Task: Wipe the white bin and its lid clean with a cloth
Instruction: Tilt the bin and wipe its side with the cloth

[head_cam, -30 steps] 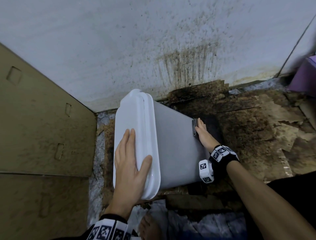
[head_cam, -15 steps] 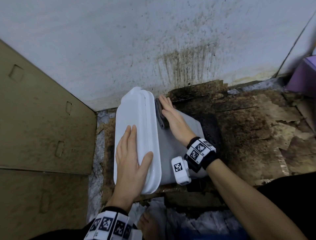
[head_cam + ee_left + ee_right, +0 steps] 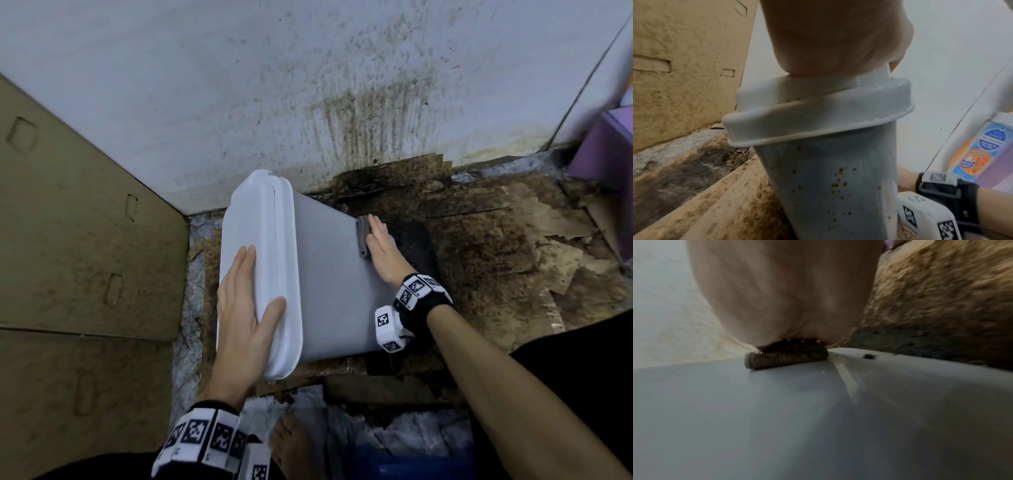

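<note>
White plastic bin (image 3: pixel 329 284) lies tipped on the stained cardboard floor (image 3: pixel 486 246), lid (image 3: pixel 260 260) closed, top end by the wall (image 3: pixel 239 85). Our left hand (image 3: pixel 245 308) rests flat on the lid, fingers (image 3: pixel 239 270) straight and together, thumb hooked over the rim. Our right hand (image 3: pixel 383 248) presses a folded grey cloth (image 3: pixel 363 236) to the bin's side near its base, fingers (image 3: pixel 376 224) straight, together.

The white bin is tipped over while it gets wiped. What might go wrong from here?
The cloth sits at the low end of the bin, beside the filthy floor; overshooting could drag grime back. The right hand only presses flat, so the cloth could slip out. The left hand merely rests on the lid; the tilted bin might slide. Brown specks underneath may be missed.
</note>
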Tool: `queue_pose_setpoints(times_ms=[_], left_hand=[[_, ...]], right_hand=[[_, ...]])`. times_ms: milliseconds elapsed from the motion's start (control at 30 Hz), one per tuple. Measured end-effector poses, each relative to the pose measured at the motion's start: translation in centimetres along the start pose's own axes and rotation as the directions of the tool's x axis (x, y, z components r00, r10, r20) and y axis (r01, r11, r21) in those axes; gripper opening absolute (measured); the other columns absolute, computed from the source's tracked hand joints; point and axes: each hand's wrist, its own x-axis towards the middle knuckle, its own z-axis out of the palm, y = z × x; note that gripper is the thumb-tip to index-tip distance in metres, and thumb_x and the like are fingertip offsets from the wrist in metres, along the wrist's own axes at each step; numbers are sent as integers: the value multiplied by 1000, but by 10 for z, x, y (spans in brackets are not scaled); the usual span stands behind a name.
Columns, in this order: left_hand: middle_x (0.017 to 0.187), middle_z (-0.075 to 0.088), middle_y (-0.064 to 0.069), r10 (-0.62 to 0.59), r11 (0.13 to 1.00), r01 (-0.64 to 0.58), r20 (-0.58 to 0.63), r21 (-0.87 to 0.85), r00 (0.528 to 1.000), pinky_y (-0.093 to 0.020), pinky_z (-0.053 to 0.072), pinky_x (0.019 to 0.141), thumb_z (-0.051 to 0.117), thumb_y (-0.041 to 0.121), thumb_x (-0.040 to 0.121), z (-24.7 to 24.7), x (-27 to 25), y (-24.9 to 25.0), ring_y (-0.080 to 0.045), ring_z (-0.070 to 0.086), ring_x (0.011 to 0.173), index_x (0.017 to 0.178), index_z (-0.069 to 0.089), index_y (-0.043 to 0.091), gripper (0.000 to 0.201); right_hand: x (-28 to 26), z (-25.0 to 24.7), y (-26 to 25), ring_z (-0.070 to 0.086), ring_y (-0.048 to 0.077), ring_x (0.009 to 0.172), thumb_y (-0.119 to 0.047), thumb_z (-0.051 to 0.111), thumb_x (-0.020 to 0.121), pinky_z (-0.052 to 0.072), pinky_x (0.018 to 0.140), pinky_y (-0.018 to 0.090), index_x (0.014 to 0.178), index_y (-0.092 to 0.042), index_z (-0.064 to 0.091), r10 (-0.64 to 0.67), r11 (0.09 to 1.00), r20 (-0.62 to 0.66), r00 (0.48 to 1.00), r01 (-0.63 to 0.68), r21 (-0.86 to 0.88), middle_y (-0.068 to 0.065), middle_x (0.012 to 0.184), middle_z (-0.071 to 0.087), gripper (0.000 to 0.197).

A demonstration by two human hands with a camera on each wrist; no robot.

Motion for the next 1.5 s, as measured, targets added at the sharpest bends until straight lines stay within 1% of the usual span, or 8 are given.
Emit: queue_pose_setpoints(times_ms=[133,233,300,467,600,833,1167,1500], left_hand=[[168,15,11,19,1000,-19,-11,2,1000,-32,10,125,42,56,93,0,-1,4,-4,9,154,160,16,31,76],[168,14,9,13,1000,-13,-2,4,1000,-34,10,125,41,57,93,2,-1,6,-5,8,154,160,16,29,77],[168,15,7,11,1000,-11,-8,10,1000,-37,10,126,41,56,92,3,0,7,-7,9,154,161,17,26,78],[168,16,2,36,998,-35,-20,54,999,-38,10,126,40,54,92,9,2,11,-1,9,150,161,20,19,80],[167,20,0,44,998,-42,-42,39,998,-41,13,126,41,52,91,11,4,11,-3,12,150,160,23,16,81],[166,22,3,29,1000,-30,-38,-7,999,-52,16,125,44,52,90,9,3,10,-12,15,153,159,25,18,79],[166,21,8,12,1000,-12,-25,-1,1000,-54,16,125,43,52,90,6,3,6,-11,13,153,159,25,22,77],[167,22,0,26,1000,-26,-37,14,999,-49,14,126,43,53,89,8,2,14,-13,15,153,159,26,17,81]], right_hand=[[-14,-5,28,-7,9,154,-31,19,110,-3,121,28,161,-23,5,150,988,-35,988,-148,41,-6,169,-3,53],[-23,2,22,-2,7,154,-28,20,110,-1,116,20,161,-22,7,123,990,-76,989,-118,71,-6,169,0,53],[-31,8,12,0,9,155,-24,21,110,-1,113,15,161,-20,9,84,993,-91,992,-76,89,-5,169,2,52],[-65,39,-23,4,10,154,-12,25,108,1,124,26,159,-20,19,-88,989,-153,984,105,107,-5,168,12,52],[-99,63,-57,10,5,152,-19,26,102,4,123,23,157,-27,27,-236,959,-205,950,261,108,-9,164,22,55],[-108,70,-28,9,7,154,-25,23,107,7,125,27,160,-25,19,-409,911,-191,892,386,-149,-6,167,18,53],[-84,42,75,0,14,156,-24,21,109,-3,124,26,160,-20,12,147,987,-254,956,-126,96,1,169,3,52],[-78,35,77,-3,14,155,-26,21,109,-3,125,33,161,-22,10,231,967,-220,948,-199,158,1,169,0,53]])
